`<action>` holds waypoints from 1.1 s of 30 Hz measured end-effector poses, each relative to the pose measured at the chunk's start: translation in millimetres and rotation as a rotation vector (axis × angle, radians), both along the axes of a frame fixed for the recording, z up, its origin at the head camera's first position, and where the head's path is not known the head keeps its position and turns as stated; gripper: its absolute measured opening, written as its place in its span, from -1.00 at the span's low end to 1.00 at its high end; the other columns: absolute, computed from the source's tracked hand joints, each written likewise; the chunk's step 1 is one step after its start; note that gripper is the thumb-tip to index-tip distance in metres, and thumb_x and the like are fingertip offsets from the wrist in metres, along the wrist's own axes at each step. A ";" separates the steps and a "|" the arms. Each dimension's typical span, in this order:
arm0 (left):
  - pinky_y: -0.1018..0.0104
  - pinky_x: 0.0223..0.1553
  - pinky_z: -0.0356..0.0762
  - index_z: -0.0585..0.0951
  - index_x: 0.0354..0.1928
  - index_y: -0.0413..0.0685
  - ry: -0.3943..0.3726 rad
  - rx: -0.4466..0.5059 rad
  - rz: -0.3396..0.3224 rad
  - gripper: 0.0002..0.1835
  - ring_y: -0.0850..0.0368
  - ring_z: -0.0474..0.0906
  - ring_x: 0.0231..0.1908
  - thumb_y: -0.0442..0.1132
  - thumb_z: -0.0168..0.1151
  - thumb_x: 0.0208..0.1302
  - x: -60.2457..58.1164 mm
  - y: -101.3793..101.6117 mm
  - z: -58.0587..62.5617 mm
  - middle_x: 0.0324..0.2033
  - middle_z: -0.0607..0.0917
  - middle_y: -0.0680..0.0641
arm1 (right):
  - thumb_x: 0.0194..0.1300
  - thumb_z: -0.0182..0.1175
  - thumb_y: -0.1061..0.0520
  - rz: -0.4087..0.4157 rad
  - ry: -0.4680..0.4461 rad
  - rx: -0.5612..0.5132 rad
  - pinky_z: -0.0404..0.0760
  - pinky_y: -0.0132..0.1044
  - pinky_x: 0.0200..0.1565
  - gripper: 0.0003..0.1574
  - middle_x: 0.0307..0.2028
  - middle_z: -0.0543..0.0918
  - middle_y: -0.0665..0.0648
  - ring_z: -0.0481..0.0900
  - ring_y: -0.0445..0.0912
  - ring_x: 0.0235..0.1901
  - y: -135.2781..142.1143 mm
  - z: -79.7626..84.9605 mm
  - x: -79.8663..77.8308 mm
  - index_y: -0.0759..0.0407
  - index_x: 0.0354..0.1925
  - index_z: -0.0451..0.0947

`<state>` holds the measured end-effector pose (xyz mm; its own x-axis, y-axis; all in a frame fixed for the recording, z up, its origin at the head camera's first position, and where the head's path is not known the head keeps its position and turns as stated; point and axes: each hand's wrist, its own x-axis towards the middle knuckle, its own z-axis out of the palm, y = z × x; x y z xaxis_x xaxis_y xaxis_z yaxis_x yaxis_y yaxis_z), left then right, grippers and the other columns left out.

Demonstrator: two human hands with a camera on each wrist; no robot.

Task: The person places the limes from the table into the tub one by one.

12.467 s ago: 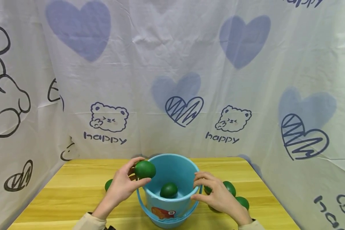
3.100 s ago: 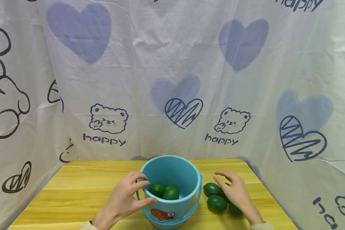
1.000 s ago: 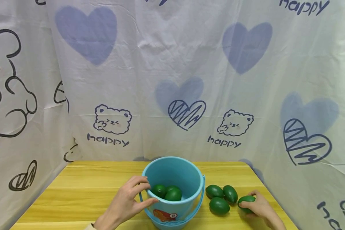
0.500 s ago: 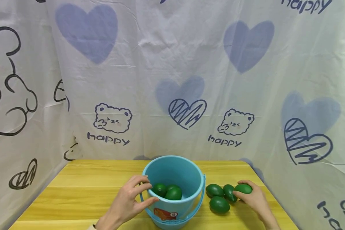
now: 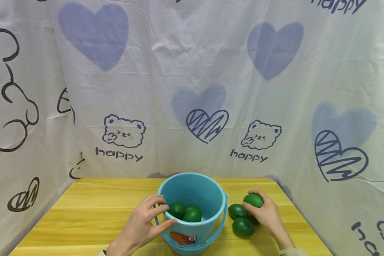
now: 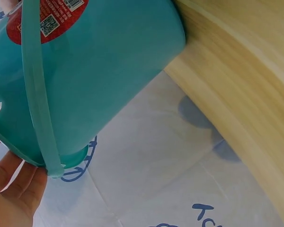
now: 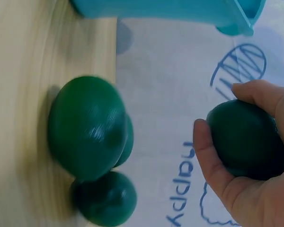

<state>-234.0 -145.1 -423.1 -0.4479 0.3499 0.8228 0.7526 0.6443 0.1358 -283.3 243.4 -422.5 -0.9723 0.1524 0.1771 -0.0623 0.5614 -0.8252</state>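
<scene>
A light blue bucket (image 5: 192, 227) stands in the middle of the wooden table, its handle hanging down the front. My left hand (image 5: 147, 222) grips its left rim, fingers over the edge and thumb on the near side. In the left wrist view fingers (image 6: 23, 182) lie at the rim beside the handle (image 6: 35, 90). Several glossy dark green oval fruits (image 5: 192, 214) lie inside. Right of the bucket, my right hand (image 5: 266, 212) holds another green fruit (image 5: 253, 200) between thumb and fingers, raised above the table, as the right wrist view shows.
Beneath the raised fruit, a few more green fruits (image 5: 243, 227) lie close together on the table (image 5: 108, 213), just right of the bucket. White cloth (image 5: 166, 149) with hearts and bear drawings hangs behind the table and along both sides.
My right hand has lifted a fruit from the table's right side and carried it left over the others. My left hand, which held a fruit 12.5 s ago, stays on the rim.
</scene>
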 end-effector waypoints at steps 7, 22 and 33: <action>0.22 -0.12 0.72 0.74 -0.31 0.13 0.026 -0.045 0.050 -0.60 0.20 0.58 -0.05 0.27 0.41 0.04 -0.1 0.9 1.5 -0.16 0.67 0.13 | 0.13 0.45 -0.08 0.035 0.054 -0.024 0.64 -0.28 -0.30 -0.34 0.02 0.59 0.25 0.59 -0.01 -0.22 -15.8 11.4 3.8 -0.04 0.17 0.47; 0.20 -0.15 0.73 0.74 -0.32 0.10 0.053 -0.049 0.061 -0.59 0.17 0.60 -0.06 0.26 0.41 0.04 1.5 4.1 3.1 -0.14 0.69 0.10 | 0.18 0.40 0.03 0.078 0.170 -0.036 0.60 -0.27 -0.29 -0.40 0.02 0.58 0.23 0.57 0.01 -0.21 -42.0 29.4 4.8 -0.01 0.16 0.44; 0.18 -0.13 0.73 0.76 -0.29 0.09 0.037 -0.035 0.064 -0.58 0.18 0.59 -0.05 0.25 0.43 0.01 2.5 2.2 2.9 -0.12 0.69 0.11 | 0.19 0.36 0.21 0.178 0.235 -0.075 0.62 -0.23 -0.21 -0.36 0.11 0.53 0.23 0.55 0.08 -0.14 -63.0 44.3 7.5 0.02 0.22 0.39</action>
<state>-231.6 -142.9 -420.2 -0.4401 0.3503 0.8268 0.7137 0.6952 0.0854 -275.7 180.4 -378.2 -0.9188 0.0046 0.3947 -0.3479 0.4629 -0.8153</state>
